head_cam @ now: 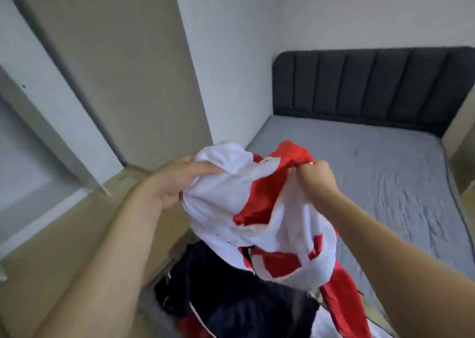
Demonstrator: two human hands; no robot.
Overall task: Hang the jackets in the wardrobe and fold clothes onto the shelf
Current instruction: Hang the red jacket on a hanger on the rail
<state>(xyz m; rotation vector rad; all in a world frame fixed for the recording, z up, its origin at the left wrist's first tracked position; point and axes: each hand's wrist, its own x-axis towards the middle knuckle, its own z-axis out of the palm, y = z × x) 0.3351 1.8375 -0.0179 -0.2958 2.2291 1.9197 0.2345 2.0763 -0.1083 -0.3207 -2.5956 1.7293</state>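
The left hand (177, 181) grips one side of a red and white jacket (259, 217), and the right hand (317, 177) pinches its other edge, so it hangs bunched up in the air above a pile of dark clothes (226, 296) by the gray bed (372, 168). Nothing looks hung or folded yet, so most of the job seems left. No words or labels can be read.

Pretty plain bedroom: white walls (334, 11), a beige panel (123, 68) running tall on the left, and a bed (372, 163) shoved into the corner with a grey sheet and dark padded headboard (372, 86). Soft, even light.
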